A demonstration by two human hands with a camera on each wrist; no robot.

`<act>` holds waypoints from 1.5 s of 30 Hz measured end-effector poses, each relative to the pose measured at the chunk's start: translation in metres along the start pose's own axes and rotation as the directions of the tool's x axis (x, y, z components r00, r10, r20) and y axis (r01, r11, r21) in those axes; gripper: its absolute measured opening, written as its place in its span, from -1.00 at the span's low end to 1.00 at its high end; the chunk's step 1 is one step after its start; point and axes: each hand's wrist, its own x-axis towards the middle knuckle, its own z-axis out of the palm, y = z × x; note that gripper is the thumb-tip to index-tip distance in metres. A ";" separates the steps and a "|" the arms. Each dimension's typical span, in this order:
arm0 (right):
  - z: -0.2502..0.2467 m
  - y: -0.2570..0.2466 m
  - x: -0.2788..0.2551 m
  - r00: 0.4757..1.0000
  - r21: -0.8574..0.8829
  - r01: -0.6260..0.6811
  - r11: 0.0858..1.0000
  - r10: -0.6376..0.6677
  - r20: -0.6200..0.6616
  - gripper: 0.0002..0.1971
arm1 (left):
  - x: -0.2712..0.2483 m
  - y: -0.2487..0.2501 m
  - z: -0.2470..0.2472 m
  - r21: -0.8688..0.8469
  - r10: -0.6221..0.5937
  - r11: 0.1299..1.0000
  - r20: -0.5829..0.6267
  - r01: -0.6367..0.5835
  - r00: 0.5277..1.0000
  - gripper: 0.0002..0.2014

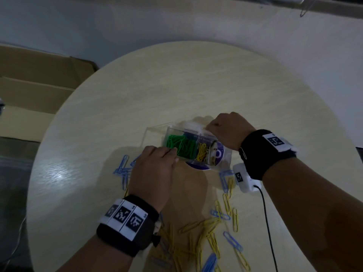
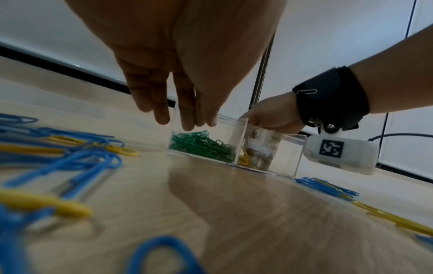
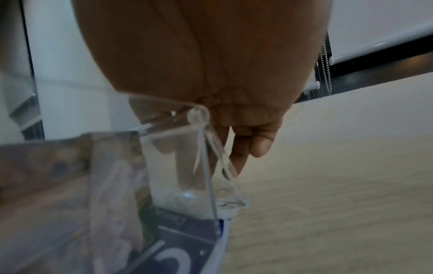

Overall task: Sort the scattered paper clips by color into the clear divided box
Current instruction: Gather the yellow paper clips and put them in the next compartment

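The clear divided box (image 1: 224, 156) stands mid-table, with green clips (image 1: 181, 146) in its left compartment and yellow clips (image 1: 202, 152) in the middle one. My left hand (image 1: 172, 154) reaches to the box's near left rim. In the left wrist view its fingers (image 2: 187, 120) hang straight over the green clips (image 2: 203, 146), and I see nothing between them. My right hand (image 1: 211, 127) grips the box's far right corner, with fingers curled round the clear wall (image 3: 201, 166). Loose blue clips (image 1: 123, 169) and yellow clips (image 1: 208, 226) lie on the table nearer me.
A round purple label (image 1: 218, 154) shows under the box. More blue clips (image 1: 224, 179) lie by the white wrist camera (image 1: 245, 179) and its black cable. A silver clip (image 1: 243, 153) clings to the right wristband. Open cardboard boxes (image 1: 39, 85) sit beyond the table's left edge.
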 end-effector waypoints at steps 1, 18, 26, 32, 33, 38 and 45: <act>0.000 0.000 0.000 1.000 0.029 -0.016 0.999 0.016 -0.011 -0.60 | 0.001 -0.001 0.001 0.011 0.003 1.000 0.000 -0.003 1.000 -0.74; -0.024 0.014 0.007 0.991 0.323 -0.055 0.945 0.011 0.136 -0.87 | 0.007 -0.002 0.004 -0.004 -0.003 1.000 0.018 0.003 1.000 -0.74; -0.024 0.013 0.006 0.976 0.170 0.011 0.985 -0.048 0.213 -0.83 | 0.007 -0.001 0.002 -0.014 -0.011 1.000 0.041 0.012 0.999 -0.72; -0.024 0.013 0.011 0.963 0.164 0.026 0.986 -0.069 0.260 -0.81 | 0.006 0.001 0.001 -0.010 0.003 1.000 0.041 -0.003 0.999 -0.67; -0.023 0.013 0.012 0.964 0.159 0.030 0.987 -0.071 0.257 -0.82 | 0.006 0.002 0.001 -0.018 0.010 1.000 0.032 -0.009 0.999 -0.67; -0.023 0.022 0.013 0.999 0.316 -0.009 0.949 0.021 -0.035 -0.87 | 0.004 0.001 0.003 -0.058 0.034 0.998 0.011 -0.033 0.999 -0.77; -0.019 0.005 -0.052 0.954 0.628 0.101 0.771 0.104 -0.281 -0.87 | -0.008 0.004 -0.005 -0.096 0.101 0.991 0.037 -0.097 0.994 -0.83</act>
